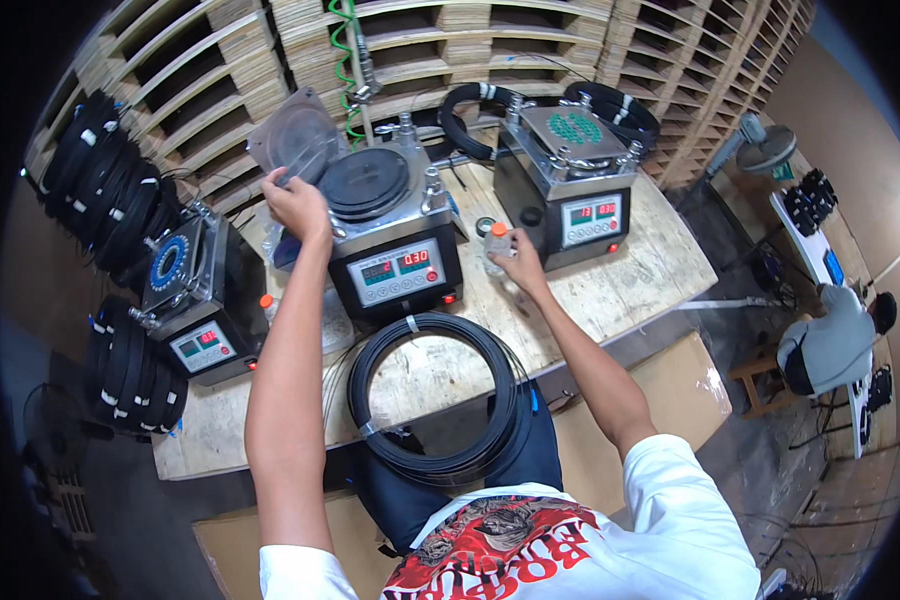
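Note:
My left hand (299, 207) is closed at the lower edge of a raised, tilted translucent plate (292, 132) with rounded corners. The plate stands at the left of the middle machine (400, 275), whose dark round disc (367, 183) is uncovered. Fingers partly hide where I hold it. My right hand (522, 265) grips a small clear bottle (494, 247) with an orange cap, between the middle and right machines. In front of me, a black cable coil (362, 365) tied with white bands overhangs the table's near edge.
The right machine (580, 225) carries a plate with green round pieces; the left machine (192, 300) has a blue ring on top. Another orange-capped bottle (268, 305) stands between machines. Cable coils (105, 200) hang at left. Wooden pallets (450, 70) rise behind the table. A person (830, 345) sits far right.

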The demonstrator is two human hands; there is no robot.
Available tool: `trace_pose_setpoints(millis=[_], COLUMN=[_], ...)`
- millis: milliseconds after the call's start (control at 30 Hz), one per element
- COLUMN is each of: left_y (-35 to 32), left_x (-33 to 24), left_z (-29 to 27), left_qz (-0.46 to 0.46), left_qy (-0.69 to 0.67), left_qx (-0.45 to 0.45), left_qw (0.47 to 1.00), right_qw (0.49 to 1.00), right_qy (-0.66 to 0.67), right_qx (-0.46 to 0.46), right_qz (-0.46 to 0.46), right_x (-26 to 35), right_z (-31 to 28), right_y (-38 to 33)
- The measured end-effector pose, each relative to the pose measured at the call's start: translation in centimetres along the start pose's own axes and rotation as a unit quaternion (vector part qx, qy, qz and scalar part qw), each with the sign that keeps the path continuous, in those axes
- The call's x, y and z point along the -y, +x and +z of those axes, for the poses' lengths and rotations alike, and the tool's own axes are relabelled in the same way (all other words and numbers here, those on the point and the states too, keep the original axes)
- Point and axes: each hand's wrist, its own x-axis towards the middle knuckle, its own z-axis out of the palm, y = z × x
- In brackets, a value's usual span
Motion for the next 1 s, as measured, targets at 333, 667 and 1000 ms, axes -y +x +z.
trace_pose_setpoints(millis=[333,667,1000], left_y=[-0.2,-0.5,-0.5], left_x=[-0.5,-1.2,-1.3], left_z=[-0.7,-0.9,-1.0], left_qz=[-0.028,-0.032,-0.048], left_qy=[-0.020,-0.023,-0.050], left_qx=[-0.009,-0.002,-0.004], left_qw=[0.999,0.999,0.998], right_qw=[0.924,0.683,0.626], right_qy=[-0.248,-0.541,-0.525], right_qx=[0.076,0.135,0.166], right_qz=[-0.280,-0.472,-0.552], right_x=[20.4,32.2,36.2], right_z=[-2.7,2.6,10.9], right_y=[11.0,10.6,10.6])
